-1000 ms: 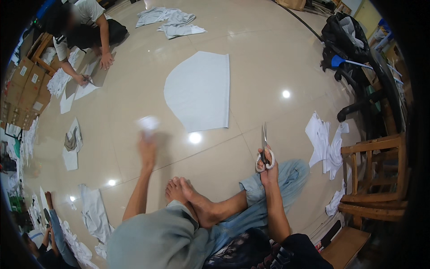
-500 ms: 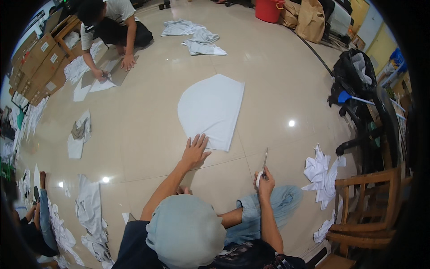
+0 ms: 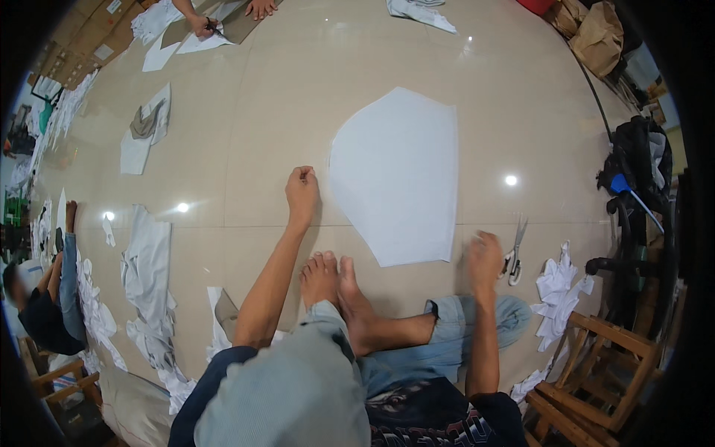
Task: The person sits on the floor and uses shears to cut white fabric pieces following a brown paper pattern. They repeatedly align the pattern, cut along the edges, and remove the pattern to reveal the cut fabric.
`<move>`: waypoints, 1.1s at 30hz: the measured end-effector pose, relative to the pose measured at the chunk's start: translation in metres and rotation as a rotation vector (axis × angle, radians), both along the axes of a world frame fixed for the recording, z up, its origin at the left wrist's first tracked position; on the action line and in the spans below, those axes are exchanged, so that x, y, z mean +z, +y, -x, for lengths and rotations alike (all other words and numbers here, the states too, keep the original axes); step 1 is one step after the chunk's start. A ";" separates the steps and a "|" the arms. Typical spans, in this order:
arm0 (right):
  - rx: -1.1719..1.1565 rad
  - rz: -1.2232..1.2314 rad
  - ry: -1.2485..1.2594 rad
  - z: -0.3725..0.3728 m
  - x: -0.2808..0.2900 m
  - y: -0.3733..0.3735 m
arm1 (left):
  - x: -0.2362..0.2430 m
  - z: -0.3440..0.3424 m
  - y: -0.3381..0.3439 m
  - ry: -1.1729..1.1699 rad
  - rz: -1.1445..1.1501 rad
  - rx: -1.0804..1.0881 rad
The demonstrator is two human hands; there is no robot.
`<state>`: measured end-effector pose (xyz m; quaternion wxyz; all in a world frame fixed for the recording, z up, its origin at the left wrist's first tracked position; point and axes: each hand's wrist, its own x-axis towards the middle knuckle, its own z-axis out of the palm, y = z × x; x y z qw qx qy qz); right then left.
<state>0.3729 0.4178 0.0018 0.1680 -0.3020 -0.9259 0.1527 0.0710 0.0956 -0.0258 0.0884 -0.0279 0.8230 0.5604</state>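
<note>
A flat white piece of fabric [image 3: 406, 179], with an angled top and a curved left side, lies spread on the tiled floor in front of me. My left hand [image 3: 302, 200] is off the fabric's left edge, fingers curled closed; whatever they pinch, if anything, is hidden. Close to the fabric's lower right corner, my right hand [image 3: 485, 257] is smeared by motion, so its grip does not show. Scissors with pale handles [image 3: 515, 257] lie on the floor just right of that hand, blades pointing away.
At the far left, a co-worker's hand [image 3: 202, 27] holds dark scissors over white and grey pieces. White scraps [image 3: 557, 294] and a wooden chair [image 3: 596, 365] stand to my right. Crumpled light cloth [image 3: 147, 253] lies left. Another person [image 3: 52, 305] sits at the left edge.
The scissors have left my right hand and now lie on the floor. My left hand has come off the fabric, moved left and curled up. The fabric looks smoother; the view has tipped downward.
</note>
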 end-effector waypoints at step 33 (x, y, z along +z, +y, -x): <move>0.388 0.970 0.135 0.263 -0.024 -0.177 | 0.004 0.022 -0.010 -0.393 -0.289 -0.184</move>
